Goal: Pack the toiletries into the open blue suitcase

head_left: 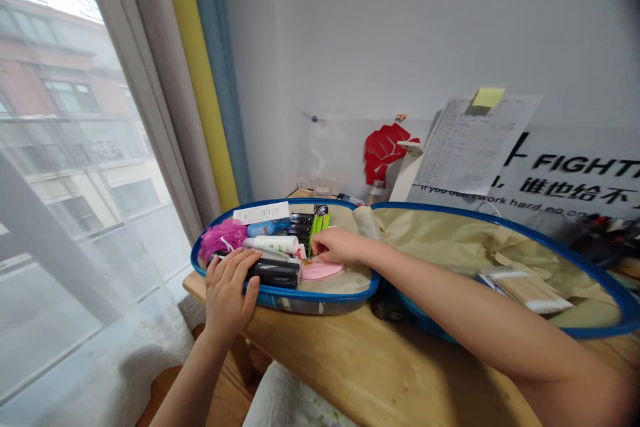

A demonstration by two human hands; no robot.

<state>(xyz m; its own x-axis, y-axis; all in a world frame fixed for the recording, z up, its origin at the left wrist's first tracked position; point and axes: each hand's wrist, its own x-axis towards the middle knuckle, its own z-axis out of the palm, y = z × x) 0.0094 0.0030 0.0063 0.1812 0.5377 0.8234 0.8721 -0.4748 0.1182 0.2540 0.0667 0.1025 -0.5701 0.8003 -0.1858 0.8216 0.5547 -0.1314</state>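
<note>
An open blue-rimmed suitcase lies on a wooden table; its left half [320, 301] is packed with toiletries. My left hand [229, 293] rests on the near rim, fingers curled over a black cylindrical case [276, 273]. My right hand [337, 246] reaches into the same half, fingers closed down beside a pink flat item [323, 270] and green tubes [317, 225]; what they pinch is hidden. A pink bath pouf [222, 238], a white tube [273, 243] and a white box [262, 212] lie at the back.
The suitcase's right half [590, 330] has beige lining and a flat packet [525, 288]. Behind stand a red paper cut-out [383, 150], pinned papers [470, 147] and a lettered wall sign. A window with sheer curtain fills the left. The wooden table edge [320, 353] is near me.
</note>
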